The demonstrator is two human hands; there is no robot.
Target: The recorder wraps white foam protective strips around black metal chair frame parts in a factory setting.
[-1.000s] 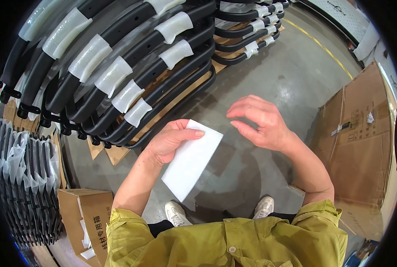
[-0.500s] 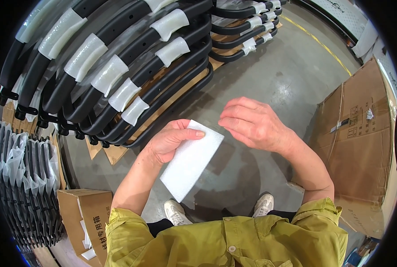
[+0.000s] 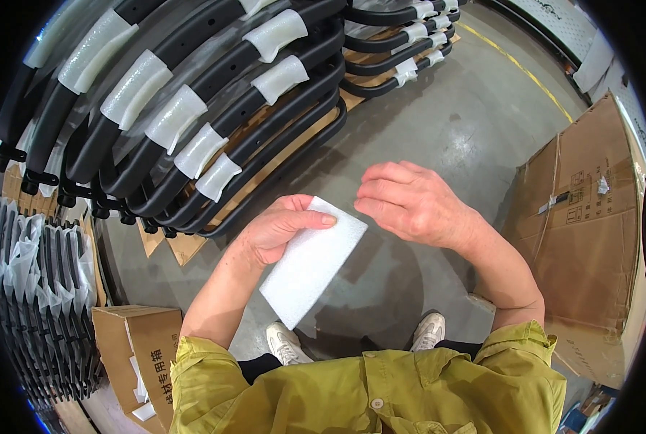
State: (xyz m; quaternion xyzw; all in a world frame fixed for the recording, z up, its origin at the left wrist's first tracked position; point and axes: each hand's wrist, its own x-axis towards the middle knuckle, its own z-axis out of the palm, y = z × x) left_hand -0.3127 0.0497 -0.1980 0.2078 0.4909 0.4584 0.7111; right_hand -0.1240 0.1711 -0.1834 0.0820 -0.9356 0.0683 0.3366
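Note:
My left hand (image 3: 283, 228) grips a white foam sheet (image 3: 312, 264) near its upper corner, thumb on top and fingers behind. The sheet is flat and rectangular, hanging tilted over the floor. Just right of its upper edge, my right hand (image 3: 413, 202) is closed with its fingers curled together, apart from the sheet. Whatever its fingertips may hold is hidden. Beyond my left hand are stacked black curved tubes (image 3: 225, 76), several of them wrapped with white foam pieces (image 3: 218, 177).
An opened cardboard box (image 3: 131, 318) with white pieces inside stands at lower left. Beside it is a rack of dark tubes (image 3: 44, 311) with plastic film. A large cardboard carton (image 3: 580, 224) stands at right. More wrapped tubes (image 3: 381, 69) lie at the back, near a yellow floor line (image 3: 518, 65).
Both hands keep nearly the same pose. The foam sheet's upper end has shifted slightly right, and my right hand has turned a little. The view has moved slightly.

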